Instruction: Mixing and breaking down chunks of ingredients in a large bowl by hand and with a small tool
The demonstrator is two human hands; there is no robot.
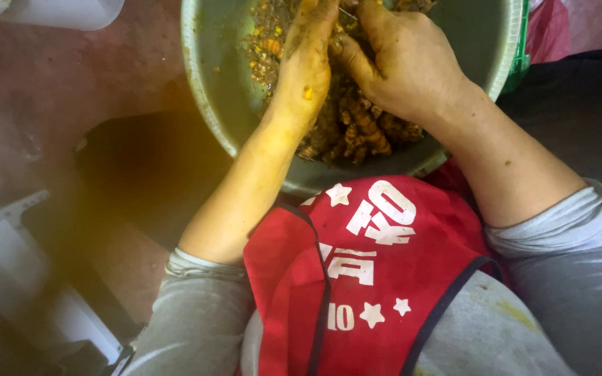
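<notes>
Both hands work inside a grey-green basin [210,76] at the top of the frame, which holds a heap of knobbly yellow-brown roots [357,129]. The left hand [304,66] lies stretched over the heap, stained yellow, its fingers reaching toward the frame's top edge where they are cut off; I cannot tell what, if anything, they hold. The right hand [405,59] sits just beside it, touching it near the thumbs, fingers curled down into the roots, though what they grip is hidden. Both grey sleeves are pushed up the forearms. A red apron [377,278] with white stars fills the lower middle. The reddish floor [57,83] shows at upper left, with blurred white objects [8,271] at lower left.
</notes>
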